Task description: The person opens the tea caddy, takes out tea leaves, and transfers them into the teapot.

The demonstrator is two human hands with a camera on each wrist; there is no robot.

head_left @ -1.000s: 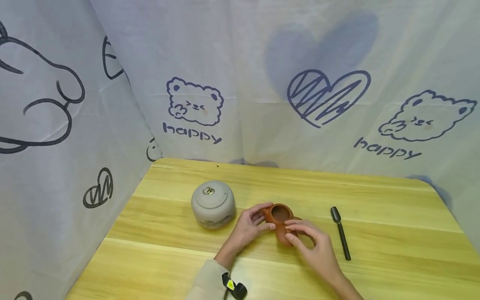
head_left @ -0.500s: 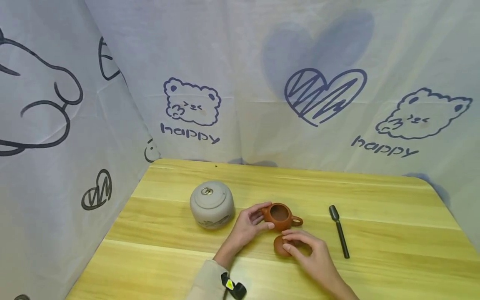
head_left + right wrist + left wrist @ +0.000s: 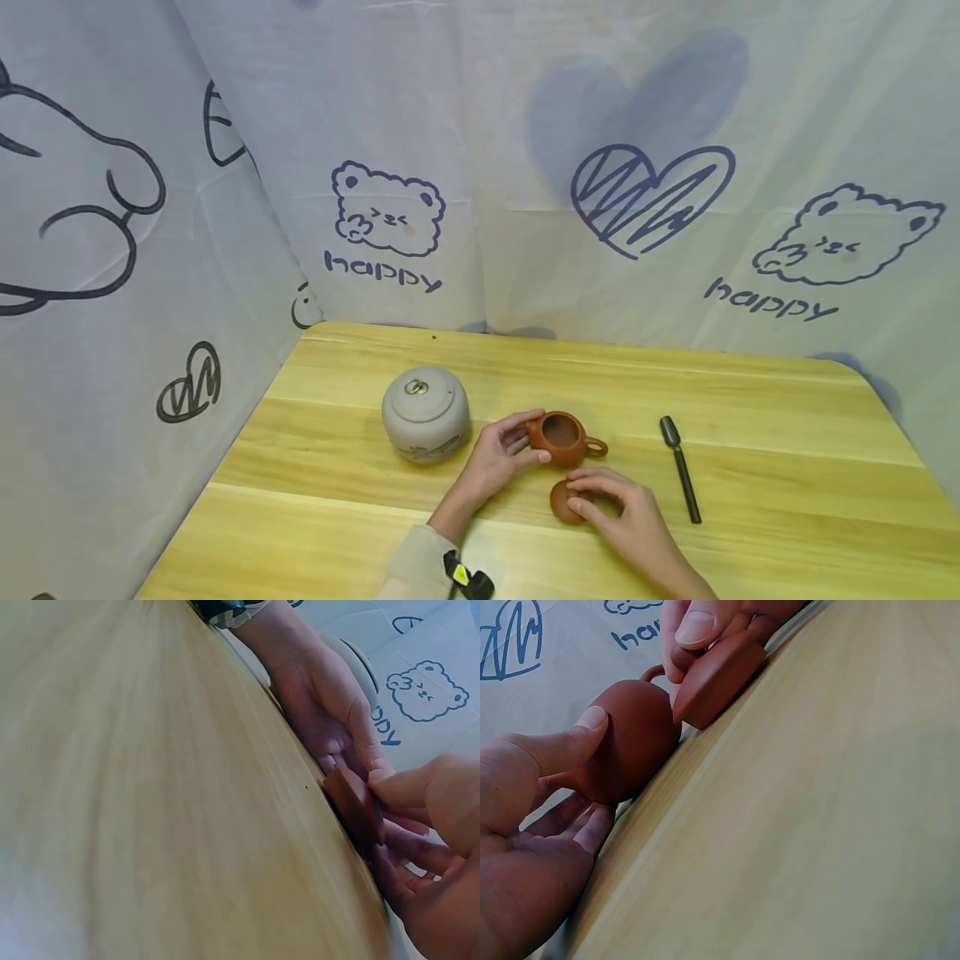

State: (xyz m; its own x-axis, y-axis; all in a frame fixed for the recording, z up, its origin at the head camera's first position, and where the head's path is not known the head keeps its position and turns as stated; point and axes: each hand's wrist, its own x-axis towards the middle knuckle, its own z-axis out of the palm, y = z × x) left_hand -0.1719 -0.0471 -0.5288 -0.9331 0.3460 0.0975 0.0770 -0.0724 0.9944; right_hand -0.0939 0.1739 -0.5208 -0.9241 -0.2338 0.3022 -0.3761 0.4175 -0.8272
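On the pale wood-grain surface (image 3: 337,467), clock hours taken from the teapot as seen in the head view:

Teapot (image 3: 567,456), one. Reddish-brown, upright, mouth uncovered; handle at about three o'clock, spout towards ten, amid the left fingers.

Lid (image 3: 564,502), one. Same reddish-brown, domed; at six o'clock, just beside the pot. Whether it touches the surface cannot be told.

Jar (image 3: 426,425), one. Grey, rounded, its cover on and topped with a brass-coloured ring; just past nine o'clock.

Scoop (image 3: 683,477), one. Dark, slender, lying flat between three and four o'clock; broader end towards eleven.

Grips, two, both occupied. Left grip (image 3: 492,457): moderately spread, thumb against the teapot's near side, fingers round the spout on the far side. Right grip (image 3: 628,508): narrowly spread, thumb and fingertips pinching the lid; the fingers partly hide the hold.

Sleeve (image 3: 420,557), one in the head view. Pale, with a black wrist device (image 3: 480,583) marked in yellow; between seven and eight o'clock.

Back cloth (image 3: 465,100), at twelve o'clock. Whitish; two bear drawings (image 3: 390,235), each captioned "happy", and one scribbled heart (image 3: 648,200).
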